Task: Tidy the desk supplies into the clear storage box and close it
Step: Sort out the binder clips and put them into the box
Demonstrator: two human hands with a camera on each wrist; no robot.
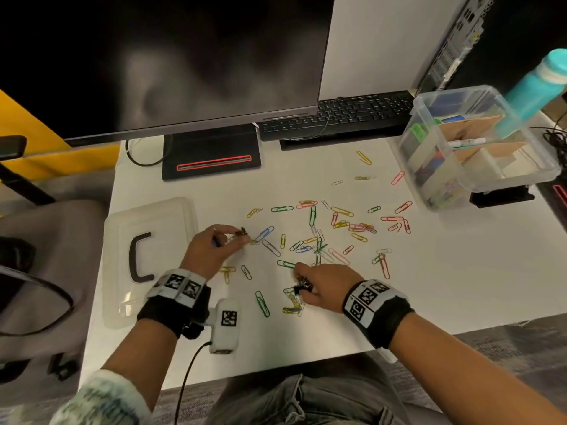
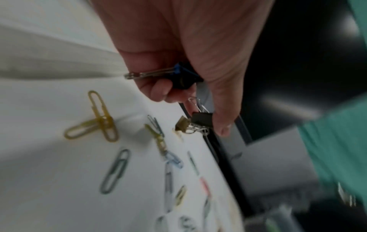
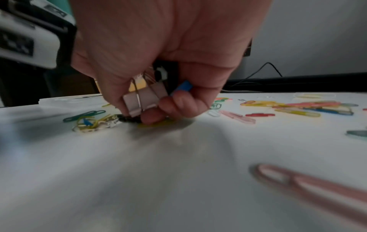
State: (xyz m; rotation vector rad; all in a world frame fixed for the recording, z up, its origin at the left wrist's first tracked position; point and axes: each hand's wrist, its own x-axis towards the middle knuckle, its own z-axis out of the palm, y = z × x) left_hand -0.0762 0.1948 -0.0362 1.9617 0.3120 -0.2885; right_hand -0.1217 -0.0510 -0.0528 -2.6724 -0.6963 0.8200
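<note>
Binder clips [image 3: 143,100] within right grip [image 1: 319,285]; others pinched in left grip [image 1: 211,245].

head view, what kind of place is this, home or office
Most likely an office workstation, though a home office can't be ruled out. A large monitor on its stand, a black keyboard and a desktop computer tower sit along the back of a white desk, with grey carpet below.

Desk room — littered middle, bare near edge

Scattered coloured wire paper clips [image 1: 319,234] crowd the white desk [image 1: 429,286] centre; the clear plastic lid [image 1: 147,259] blocks the left — the right foreground lies bare.
</note>
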